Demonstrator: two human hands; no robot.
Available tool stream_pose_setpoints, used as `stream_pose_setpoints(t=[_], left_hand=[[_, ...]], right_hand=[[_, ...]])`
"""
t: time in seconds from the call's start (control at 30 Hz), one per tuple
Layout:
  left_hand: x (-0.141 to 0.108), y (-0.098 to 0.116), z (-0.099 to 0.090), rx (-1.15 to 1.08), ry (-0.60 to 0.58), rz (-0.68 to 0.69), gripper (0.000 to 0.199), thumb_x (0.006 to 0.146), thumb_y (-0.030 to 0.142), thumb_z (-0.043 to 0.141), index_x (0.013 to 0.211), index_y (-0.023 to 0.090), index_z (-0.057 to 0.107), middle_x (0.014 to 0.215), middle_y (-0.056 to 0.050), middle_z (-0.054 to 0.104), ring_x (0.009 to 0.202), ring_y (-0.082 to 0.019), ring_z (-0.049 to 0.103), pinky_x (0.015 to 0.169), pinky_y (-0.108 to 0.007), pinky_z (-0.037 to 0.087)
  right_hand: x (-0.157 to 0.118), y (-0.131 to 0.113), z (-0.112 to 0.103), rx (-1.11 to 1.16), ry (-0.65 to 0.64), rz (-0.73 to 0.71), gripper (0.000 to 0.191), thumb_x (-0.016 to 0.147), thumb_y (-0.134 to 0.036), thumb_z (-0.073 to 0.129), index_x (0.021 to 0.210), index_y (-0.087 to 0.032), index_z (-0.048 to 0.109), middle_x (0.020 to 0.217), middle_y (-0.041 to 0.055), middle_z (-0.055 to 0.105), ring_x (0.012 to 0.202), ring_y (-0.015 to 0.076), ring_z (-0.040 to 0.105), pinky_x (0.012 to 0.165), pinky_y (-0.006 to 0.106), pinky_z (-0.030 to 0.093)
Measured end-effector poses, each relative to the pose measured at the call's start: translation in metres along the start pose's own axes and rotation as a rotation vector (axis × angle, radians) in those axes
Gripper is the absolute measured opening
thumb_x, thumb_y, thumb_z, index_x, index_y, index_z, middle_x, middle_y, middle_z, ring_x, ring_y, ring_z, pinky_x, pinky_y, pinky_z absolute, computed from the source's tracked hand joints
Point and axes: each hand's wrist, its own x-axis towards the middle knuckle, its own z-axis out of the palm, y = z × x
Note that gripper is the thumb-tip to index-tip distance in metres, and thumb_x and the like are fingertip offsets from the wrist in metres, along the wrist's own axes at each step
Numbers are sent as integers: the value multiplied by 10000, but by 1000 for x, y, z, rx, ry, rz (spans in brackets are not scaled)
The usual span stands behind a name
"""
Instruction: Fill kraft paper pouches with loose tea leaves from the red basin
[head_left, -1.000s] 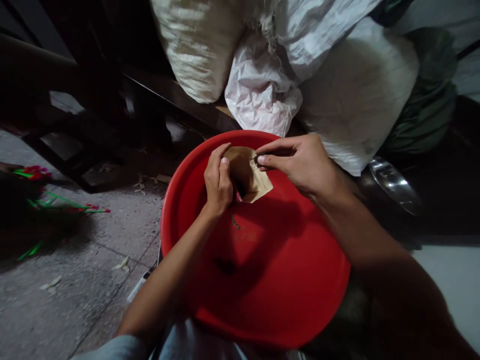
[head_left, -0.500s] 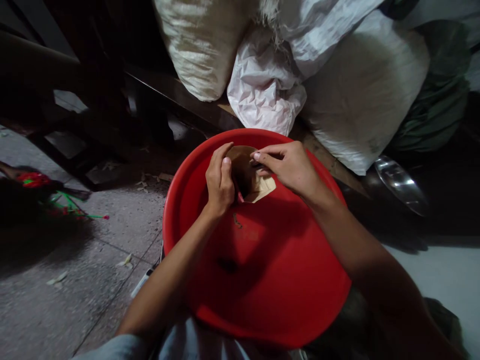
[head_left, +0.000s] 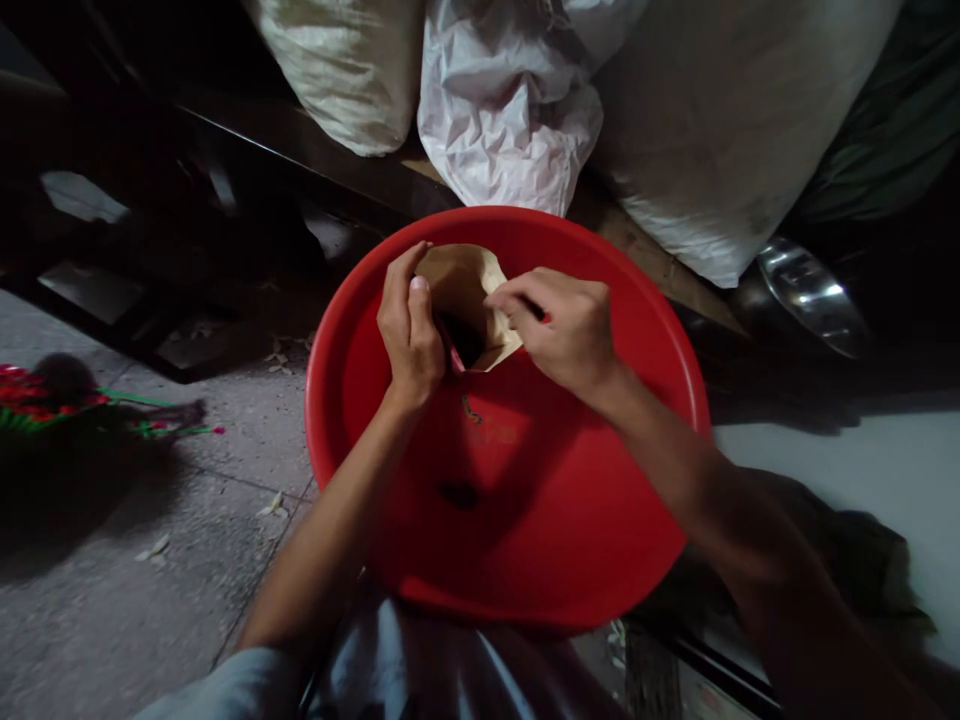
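A paper bag [head_left: 461,275] with a tan inside stands upright over the far half of a red plastic basin [head_left: 600,540], its mouth facing up. Dark contents, or shadow, fill its bottom. My left hand [head_left: 412,340] is wrapped round the bag's left side, thumb up. At the bag's right edge, my right hand [head_left: 574,330] has its fingers curled and thumb and fingertips together. Whatever is between those fingertips is hidden. On the basin floor lie a small thin curled scrap [head_left: 471,408] and a dark patch [head_left: 457,495].
Beyond the basin, a white sack [head_left: 510,110], a cream sack [head_left: 352,70] and a larger pale sack [head_left: 720,120] rest on a low wooden ledge. A metal bowl [head_left: 810,295] is at right. Red flowers with green stems [head_left: 45,400] show at left above the speckled floor [head_left: 82,630].
My right hand has gone from over the bag's mouth to its right edge, fingers more curled. The bag's mouth shows wider. The whole view has shifted slightly.
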Motion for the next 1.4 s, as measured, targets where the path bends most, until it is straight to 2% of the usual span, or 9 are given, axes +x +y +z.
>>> stream_pose_setpoints(t=[0.1, 0.2, 0.4, 0.5, 0.6, 0.77, 1.0, 1.2, 1.4], left_hand=[[0, -1, -1, -19, -1, 10, 477, 1088, 624, 395, 1277, 279, 665, 1353, -63, 692, 1312, -256, 631, 1189, -461, 473], [-1, -3, -2, -21, -23, -23, 513, 1072, 673, 371, 1260, 300, 669, 1368, -54, 676, 1380, -264, 588, 1226, -450, 439], [-1, -7, -4, -40, -35, -31, 504, 1044, 701, 432, 1273, 316, 663, 1373, -37, 668, 1386, -267, 582, 1257, -449, 409], [0, -7, -5, -47, -2, 14, 465, 1060, 644, 465, 1269, 291, 682, 1338, -27, 695, 1331, -261, 615, 1221, -458, 449], [0, -5, -5, -30, 43, 60, 426, 1070, 597, 493, 1265, 284, 707, 1307, -14, 719, 1294, -249, 641, 1176, -438, 496], [-1, -9, -4, -9, 44, 99, 440, 1089, 591, 473, 1303, 277, 696, 1345, -24, 703, 1316, -229, 634, 1179, -413, 503], [1, -24, -6, -71, 15, 164, 407, 1094, 580, 480, 1389, 344, 630, 1379, 26, 664, 1344, -196, 612, 1188, -371, 492], [-2, 1, -5, -36, 6, 12, 371, 1086, 273, 394, 1382, 143, 574, 1428, -109, 622, 1384, -203, 573, 1240, -409, 437], [0, 0, -4, -16, 1, -3, 317, 1092, 330, 417, 1343, 241, 588, 1372, -43, 642, 1388, -230, 573, 1246, -447, 426]], right_hand=[[-38, 30, 1, -28, 284, 148, 409, 1126, -376, 345, 1308, -248, 688, 1019, 73, 745, 938, 210, 726, 918, 355, 570], [-98, 82, 23, -103, 270, 159, 461, 1102, -362, 297, 1365, -216, 646, 1169, 136, 725, 1090, 260, 712, 951, 423, 596], [-249, 121, 102, -267, -689, 334, 677, 1041, -374, 449, 1602, 5, 418, 1693, 304, 334, 1606, 428, 286, 1281, 621, 305], [-285, 100, 137, -166, -949, 90, 830, 1016, -479, 558, 1663, -19, 314, 1728, 305, 218, 1635, 451, 181, 1292, 723, 135], [-280, 79, 165, 26, -1053, -193, 837, 1037, -537, 538, 1677, -57, 292, 1719, 280, 265, 1627, 386, 259, 1304, 715, 53], [-253, 62, 189, 178, -976, -320, 672, 1094, -476, 458, 1658, -124, 364, 1710, 215, 345, 1609, 329, 325, 1317, 662, 170], [-268, 67, 153, 266, -1083, -595, 445, 1008, -152, 513, 1423, -60, 646, 1566, 212, 569, 1543, 266, 451, 1308, 429, 331], [-253, 84, 125, 152, -1001, -218, 525, 880, -10, 505, 1368, -81, 685, 1336, 175, 731, 1277, 236, 667, 1124, 358, 524], [-261, 56, 149, 7, -942, 206, 236, 843, -9, 519, 920, -43, 739, 888, 197, 751, 762, 222, 684, 751, 343, 563]])
